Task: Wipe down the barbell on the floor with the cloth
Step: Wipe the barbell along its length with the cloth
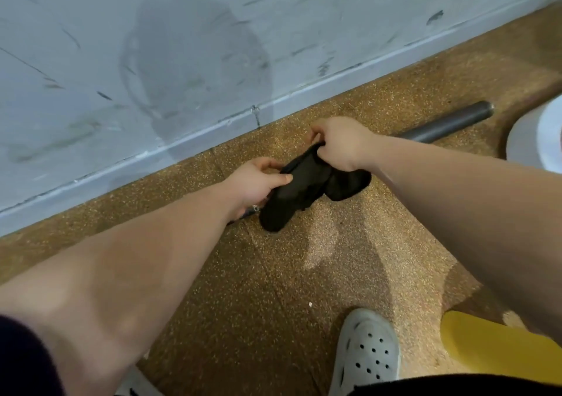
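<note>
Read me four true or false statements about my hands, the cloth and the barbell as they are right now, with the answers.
1. The left hand and the right hand both grip the cloth. True.
2. The barbell lies on the floor along the wall. True.
3. The cloth is white. False: it is black.
4. The person is barefoot. False: a grey clog shows at the bottom of the view.

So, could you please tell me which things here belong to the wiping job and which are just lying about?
For the job: black cloth, gripped by left hand and right hand; barbell.
Just there: white round object; yellow object; grey clog.
</note>
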